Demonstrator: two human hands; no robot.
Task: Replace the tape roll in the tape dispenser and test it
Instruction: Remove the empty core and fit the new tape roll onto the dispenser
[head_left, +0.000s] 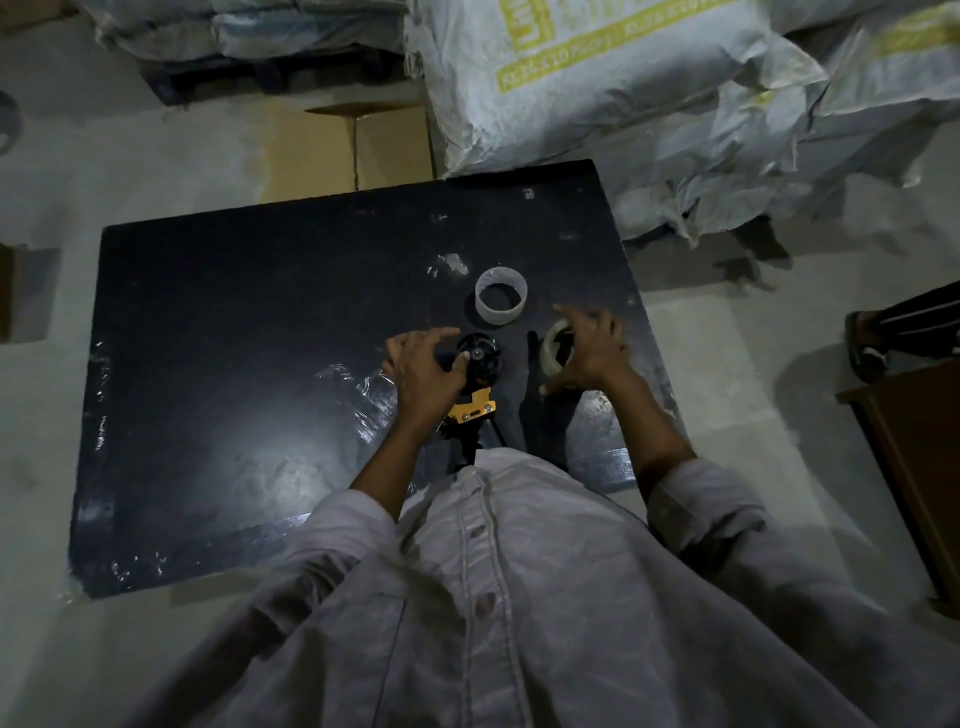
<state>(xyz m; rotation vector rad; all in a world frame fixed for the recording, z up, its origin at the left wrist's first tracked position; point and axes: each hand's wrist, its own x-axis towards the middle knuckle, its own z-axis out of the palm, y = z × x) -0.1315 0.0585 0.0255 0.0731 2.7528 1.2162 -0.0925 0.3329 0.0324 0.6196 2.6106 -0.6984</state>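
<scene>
Your black table (234, 338) fills the middle of the view, with white sacks (597, 88) piled beyond its far right corner and a flattened cardboard box (332, 150) on the floor behind it. Your grey shirt (493, 597) covers the near edge and hides the lower end of the tape dispenser (475, 384), so only its black hub and the yellow bracket show. Your left hand (423, 371) rests on that dispenser, fingers curled around the left side of the hub and thumb against its centre. Just to the right, your right hand (589, 353) is closed around the tape roll (558, 351), fingers draped over its top rim and thumb low at the near side; the roll stands tilted on edge, apart from the hub. An empty core (502, 303) stands upright on the table just beyond both hands, touching neither. The dim light makes the dispenser's details hard to read.
</scene>
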